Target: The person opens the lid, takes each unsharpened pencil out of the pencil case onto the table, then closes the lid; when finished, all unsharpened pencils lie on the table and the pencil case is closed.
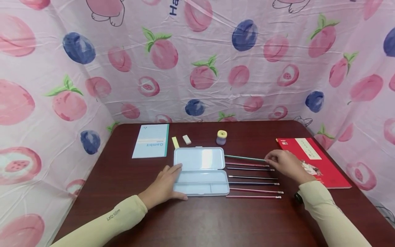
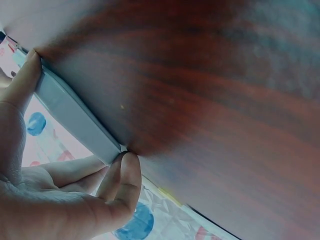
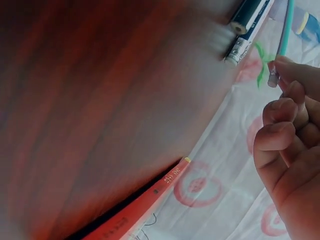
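Observation:
A pale blue pencil case [image 1: 199, 171] lies on the table with its lid folded back; its compartments hold nothing that I can see. My left hand [image 1: 163, 183] grips it at the left end, thumb at the front edge and fingers farther back; in the left wrist view the hand [image 2: 65, 185] spans the case's end wall [image 2: 75, 115]. My right hand [image 1: 285, 164] pinches a green pencil [image 1: 245, 157] by its eraser end, clearer in the right wrist view, where the pencil [image 3: 287, 35] rises from between thumb and finger. Several red and dark pencils [image 1: 254, 191] lie in a column right of the case.
Behind the case are a white eraser [image 1: 186, 139], a yellow strip [image 1: 175, 142] and a yellow-topped small jar [image 1: 221, 137]. A light blue notebook [image 1: 151, 141] lies at back left, and a red book [image 1: 327, 171] on the right, beneath my right forearm's far side. Patterned cloth [image 1: 197, 99] hangs around the table.

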Motion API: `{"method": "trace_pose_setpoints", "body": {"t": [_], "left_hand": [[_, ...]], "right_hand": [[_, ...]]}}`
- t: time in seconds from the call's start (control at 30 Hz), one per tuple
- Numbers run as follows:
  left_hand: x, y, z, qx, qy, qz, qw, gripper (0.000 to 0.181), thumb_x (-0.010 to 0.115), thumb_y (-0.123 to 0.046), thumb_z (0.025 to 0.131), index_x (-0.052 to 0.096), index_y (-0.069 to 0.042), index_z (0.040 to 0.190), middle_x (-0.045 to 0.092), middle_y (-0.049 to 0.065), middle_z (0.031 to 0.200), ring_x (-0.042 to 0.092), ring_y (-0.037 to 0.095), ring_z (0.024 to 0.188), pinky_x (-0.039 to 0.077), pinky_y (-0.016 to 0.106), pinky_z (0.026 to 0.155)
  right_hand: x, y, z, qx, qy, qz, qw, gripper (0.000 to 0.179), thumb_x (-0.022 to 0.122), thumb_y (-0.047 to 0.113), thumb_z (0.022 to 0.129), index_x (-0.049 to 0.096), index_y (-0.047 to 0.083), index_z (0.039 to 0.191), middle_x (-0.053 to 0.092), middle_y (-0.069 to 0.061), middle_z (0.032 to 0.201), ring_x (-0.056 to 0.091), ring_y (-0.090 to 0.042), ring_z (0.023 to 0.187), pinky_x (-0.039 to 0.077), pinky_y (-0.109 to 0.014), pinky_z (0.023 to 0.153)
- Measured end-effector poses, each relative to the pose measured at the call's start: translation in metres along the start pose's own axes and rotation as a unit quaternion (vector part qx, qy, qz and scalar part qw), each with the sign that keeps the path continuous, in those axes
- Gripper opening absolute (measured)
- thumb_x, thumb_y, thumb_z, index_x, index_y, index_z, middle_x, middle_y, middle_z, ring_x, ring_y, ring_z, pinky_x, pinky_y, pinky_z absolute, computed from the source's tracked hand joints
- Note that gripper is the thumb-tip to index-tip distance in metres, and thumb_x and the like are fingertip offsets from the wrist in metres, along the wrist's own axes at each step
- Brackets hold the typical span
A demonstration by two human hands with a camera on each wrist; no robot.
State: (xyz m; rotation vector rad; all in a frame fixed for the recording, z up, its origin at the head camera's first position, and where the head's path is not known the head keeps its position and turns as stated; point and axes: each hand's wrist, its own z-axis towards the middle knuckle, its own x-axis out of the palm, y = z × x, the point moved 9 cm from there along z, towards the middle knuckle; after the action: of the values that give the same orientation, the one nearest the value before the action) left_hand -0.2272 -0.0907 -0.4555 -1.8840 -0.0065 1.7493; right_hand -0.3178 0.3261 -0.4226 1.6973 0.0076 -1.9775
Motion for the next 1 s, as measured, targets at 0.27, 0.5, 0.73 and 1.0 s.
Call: {"method": "trace_pose_setpoints", "body": {"t": [0.27, 0.5, 0.73, 1.0], "left_hand": [[-0.001, -0.001, -0.001, 0.004, -0.002, 0.0, 1.0, 0.112, 0.097, -0.055, 0.071, 0.05, 0.003, 0.155, 0.049, 0.014, 0.165, 0.05, 0.031, 0.127, 0.05, 0.051, 0.108], [-0.001, 0.0, 0.0, 0.001, -0.002, -0.004, 1.0, 0.113, 0.097, -0.055, 0.071, 0.05, 0.003, 0.155, 0.049, 0.014, 0.165, 0.05, 0.031, 0.127, 0.05, 0.05, 0.108], [-0.001, -0.001, 0.0, 0.004, -0.002, -0.002, 1.0, 0.113, 0.096, -0.056, 0.071, 0.05, 0.002, 0.156, 0.049, 0.014, 0.165, 0.05, 0.03, 0.127, 0.05, 0.05, 0.108], [-0.001, 0.0, -0.001, 0.0, 0.0, -0.002, 1.0, 0.112, 0.096, -0.056, 0.072, 0.05, 0.002, 0.156, 0.048, 0.014, 0.165, 0.05, 0.031, 0.127, 0.049, 0.05, 0.109]], "right_hand": [[0.013, 0.002, 0.014, -0.029, 0.036, -0.027, 0.9986, 0.006, 0.086, 0.013, 0.088, 0.083, 0.012, 0.092, 0.075, 0.003, 0.081, 0.056, -0.006, 0.068, 0.051, -0.031, 0.065], [0.021, 0.004, 0.022, -0.017, 0.058, -0.049, 0.997, 0.004, 0.086, 0.013, 0.087, 0.084, 0.011, 0.09, 0.079, -0.002, 0.085, 0.064, -0.009, 0.073, 0.058, -0.039, 0.07], [0.022, 0.005, 0.025, -0.002, 0.066, -0.053, 0.9964, 0.005, 0.086, 0.015, 0.087, 0.085, 0.011, 0.09, 0.08, -0.002, 0.085, 0.064, -0.007, 0.069, 0.059, -0.041, 0.069], [0.016, 0.013, 0.023, 0.026, 0.047, -0.039, 0.9978, 0.015, 0.086, 0.019, 0.089, 0.085, 0.007, 0.098, 0.078, -0.004, 0.083, 0.057, -0.01, 0.066, 0.051, -0.033, 0.063]]}}
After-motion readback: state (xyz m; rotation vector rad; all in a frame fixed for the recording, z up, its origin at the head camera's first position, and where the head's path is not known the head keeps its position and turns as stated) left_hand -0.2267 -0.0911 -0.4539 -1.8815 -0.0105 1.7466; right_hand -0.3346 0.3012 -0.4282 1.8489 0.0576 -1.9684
